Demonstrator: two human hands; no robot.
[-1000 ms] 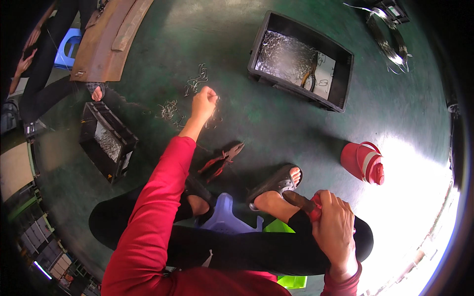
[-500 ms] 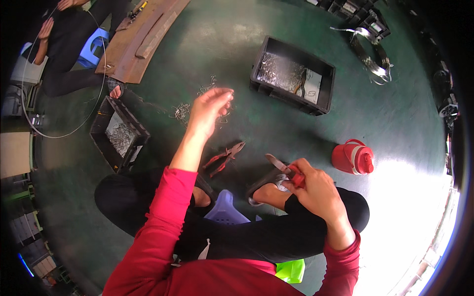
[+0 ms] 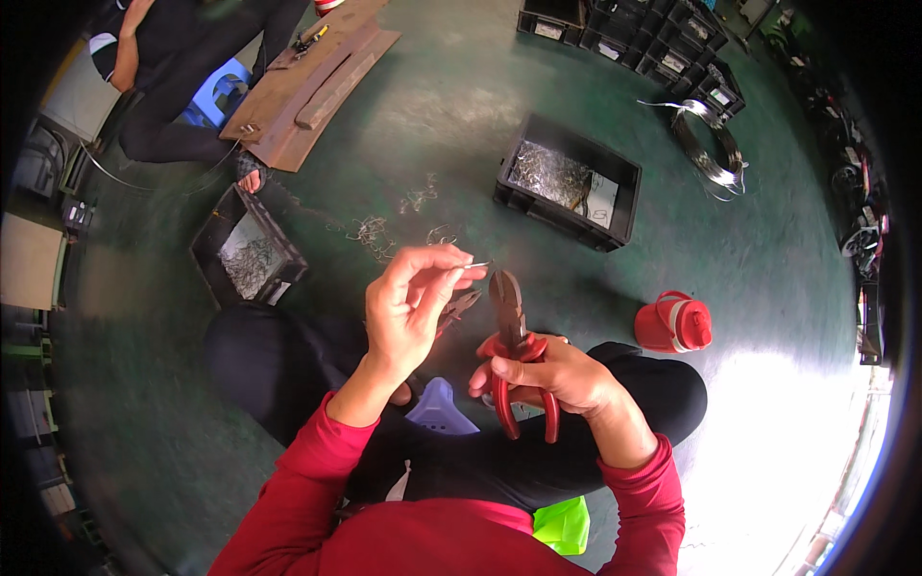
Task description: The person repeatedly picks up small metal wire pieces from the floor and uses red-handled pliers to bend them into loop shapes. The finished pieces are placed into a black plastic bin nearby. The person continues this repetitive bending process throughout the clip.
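My left hand [image 3: 405, 305] is closed, pinching a short, thin piece of wire [image 3: 473, 265] between thumb and fingertips. My right hand [image 3: 562, 376] is wrapped round the red handles of a pair of pliers [image 3: 507, 305], whose jaws point up and away from me. The wire's free end is close to the jaw tips but apart from them. Behind my left hand, a second pair of pliers [image 3: 463, 305] lies on the floor, its handles mostly hidden. Farther off lie loose bent wire bits [image 3: 370, 231].
Black crates stand at the left [image 3: 213, 252] and far right [image 3: 567, 226], both holding metal pieces. A red jug [image 3: 663, 326] is right of my knee. Behind are a wire coil [image 3: 693, 144] and stacked black boxes [image 3: 663, 62]. Another person sits near a wooden board [image 3: 288, 134].
My left hand has come down and nearer from above the wire bits. My right hand has moved left, its pliers now turned upright. The co-worker's big wire loop has mostly left the view.
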